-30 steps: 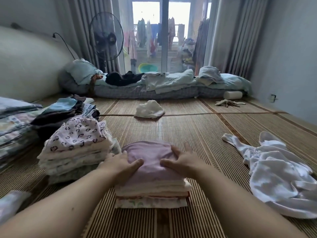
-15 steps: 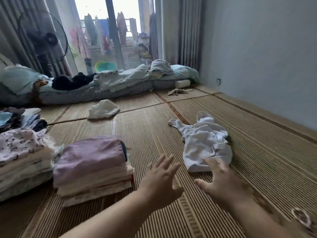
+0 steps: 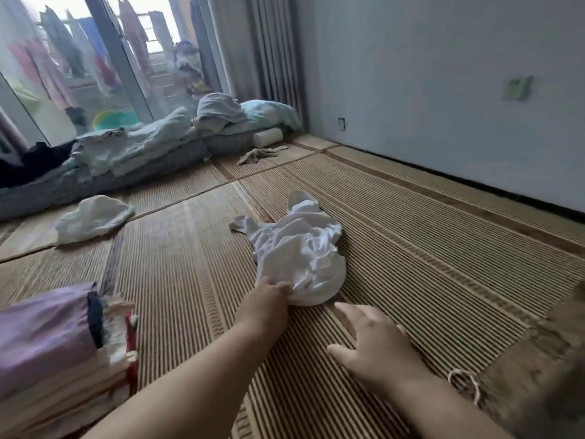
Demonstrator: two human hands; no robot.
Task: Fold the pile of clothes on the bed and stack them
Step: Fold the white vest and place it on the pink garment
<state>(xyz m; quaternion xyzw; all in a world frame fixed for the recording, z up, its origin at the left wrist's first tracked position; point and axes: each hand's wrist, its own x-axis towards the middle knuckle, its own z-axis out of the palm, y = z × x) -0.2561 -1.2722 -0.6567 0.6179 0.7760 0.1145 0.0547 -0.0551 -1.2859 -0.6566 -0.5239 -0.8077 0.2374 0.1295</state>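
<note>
Though daylit, grey wall (image 3: pixel 443 74), striped mat (image 3: pixel 427 248)

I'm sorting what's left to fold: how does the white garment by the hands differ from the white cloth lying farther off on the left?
The crumpled white garment is larger, with a sleeve trailing out; the small white cloth is a compact heap. The left hand grips the garment's near edge; the cloth lies untouched, closer to the mattress. Both are white, unfolded and on the woven mat.
</note>
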